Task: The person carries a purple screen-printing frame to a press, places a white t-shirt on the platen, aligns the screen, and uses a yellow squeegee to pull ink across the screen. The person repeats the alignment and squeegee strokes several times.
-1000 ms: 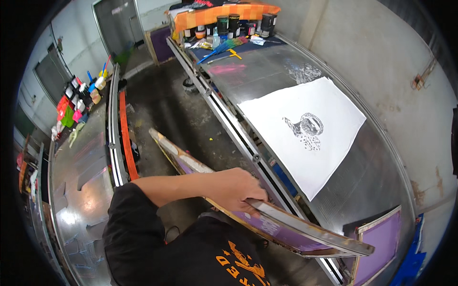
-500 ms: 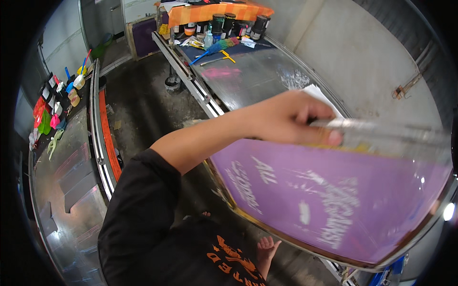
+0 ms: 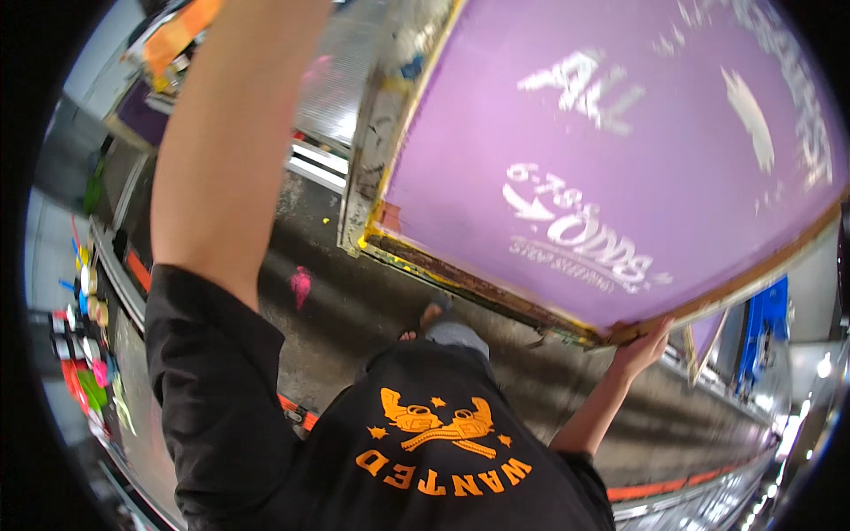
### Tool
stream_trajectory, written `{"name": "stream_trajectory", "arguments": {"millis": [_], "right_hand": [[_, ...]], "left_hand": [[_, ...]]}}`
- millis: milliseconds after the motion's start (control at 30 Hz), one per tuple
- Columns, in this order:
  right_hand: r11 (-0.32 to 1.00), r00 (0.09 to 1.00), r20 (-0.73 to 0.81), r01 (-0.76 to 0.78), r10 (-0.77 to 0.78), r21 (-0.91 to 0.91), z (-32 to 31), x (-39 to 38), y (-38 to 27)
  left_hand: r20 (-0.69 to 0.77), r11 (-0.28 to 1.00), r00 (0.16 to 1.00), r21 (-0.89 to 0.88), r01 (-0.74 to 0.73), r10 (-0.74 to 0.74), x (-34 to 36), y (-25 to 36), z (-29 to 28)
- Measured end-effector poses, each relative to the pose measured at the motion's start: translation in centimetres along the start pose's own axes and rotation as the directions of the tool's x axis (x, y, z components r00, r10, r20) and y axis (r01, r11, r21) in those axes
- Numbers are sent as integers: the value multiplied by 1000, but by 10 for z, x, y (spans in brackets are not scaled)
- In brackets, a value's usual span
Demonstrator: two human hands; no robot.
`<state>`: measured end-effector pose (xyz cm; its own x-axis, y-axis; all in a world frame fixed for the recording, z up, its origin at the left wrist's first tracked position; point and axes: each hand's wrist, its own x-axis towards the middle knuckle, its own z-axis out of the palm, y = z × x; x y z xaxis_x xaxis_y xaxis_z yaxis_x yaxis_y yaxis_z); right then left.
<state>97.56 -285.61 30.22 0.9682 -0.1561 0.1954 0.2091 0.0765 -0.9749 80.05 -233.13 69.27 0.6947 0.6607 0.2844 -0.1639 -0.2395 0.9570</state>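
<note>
A large screen printing frame (image 3: pixel 460 177) with purple mesh and white stencilled lettering fills the upper right. Its edges are stained yellow and brown, and it is raised above the floor. My right hand (image 3: pixel 642 348) grips its near edge, the fingers closed around the rim. My left arm stretches up past the top edge of the picture, along the left side of the frame. The left hand itself is out of view.
A long printing table (image 3: pixel 332 97) with a metal rail lies behind the frame. Another table along the left holds several tubs and coloured cloths (image 3: pixel 88 385). Pink stains (image 3: pixel 301 285) mark the dark floor. Something blue (image 3: pixel 763 327) stands at the right.
My right hand, empty and apart before, now holds the frame's near edge. The screen printing frame appears higher and closer. My left hand, earlier on its far edge, has left the view.
</note>
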Motion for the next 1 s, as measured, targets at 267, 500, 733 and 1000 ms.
{"name": "stream_trajectory", "arguments": {"millis": [267,500,733,1000], "right_hand": [[985,985,-3,-170,170,20,5,6,45],[887,948,50,-276,316,-370,89,61,133],[772,918,50,-300,393,-561,115,84,164],[629,909,-16,-300,416,-717,114,81,165]], "left_hand": [[221,924,897,95,372,-384,-71,-316,15],[-147,872,883,155,465,-445,-20,-440,69],[-238,790,820,230,568,-520,-26,-546,76],[-172,718,778,308,625,-604,-18,-542,92]]}}
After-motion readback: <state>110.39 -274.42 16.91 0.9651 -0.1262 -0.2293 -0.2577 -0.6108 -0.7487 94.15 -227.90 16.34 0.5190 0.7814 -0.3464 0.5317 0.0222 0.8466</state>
